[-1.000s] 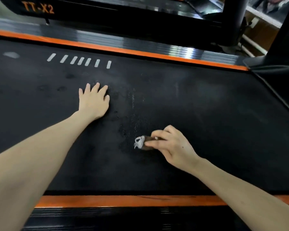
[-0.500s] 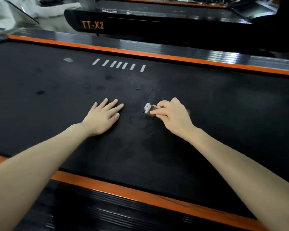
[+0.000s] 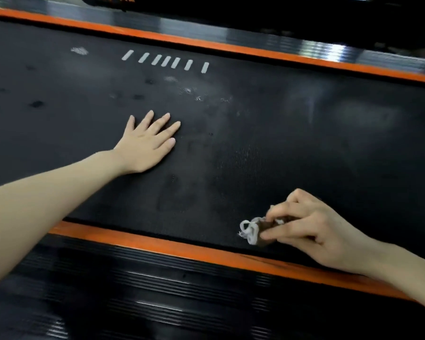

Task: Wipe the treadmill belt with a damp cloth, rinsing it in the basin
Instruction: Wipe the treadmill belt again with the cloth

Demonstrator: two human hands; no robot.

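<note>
Since the treadmill belt runs 9 to 3 across the view, nearly all of it lies toward 12 from the right hand, so I'd guess the next stroke heads that way. The left hand lies flat, fingers spread, at 10 o'clock from it, and the right one pinches a bunched cloth on the belt just beside the near orange strip.
</note>
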